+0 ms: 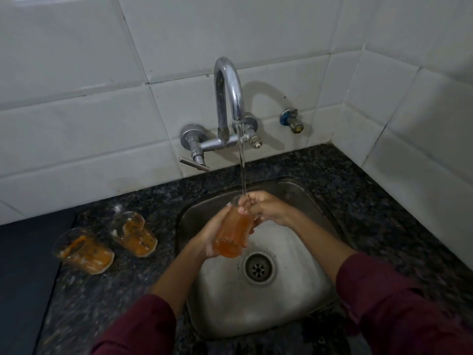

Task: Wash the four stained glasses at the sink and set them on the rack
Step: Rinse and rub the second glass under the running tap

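The dark speckled granite bench runs along the white tiled wall, and let into it is the square stainless-steel sink, which serves here as the landmark. Above the sink's far edge the curved chrome tap is mounted on the wall, and a thin stream of water falls from its spout toward the middle of the sink. Over the sink, just on the tap side of the round drain, a tall clear glass clouded with orange residue is held tilted, its mouth turned up to the stream. The left hand is wrapped round the glass's lower body from the side away from the drain, fingers closed on it; the right hand is closed at the rim, with fingers that seem to reach into the mouth, though the water blurs the exact contact. On the bench to the left of the sink stand two more stained clear glasses, the nearer one just beside the sink's edge, the farther one beyond it. A fourth glass and the rack are out of view. The step in hand looks like rinsing and rubbing one glass, with at least two unwashed. The next move probably calls for working the fingers round the inside, tipping the cloudy water out, and keeping a firm grip on the wet glass.
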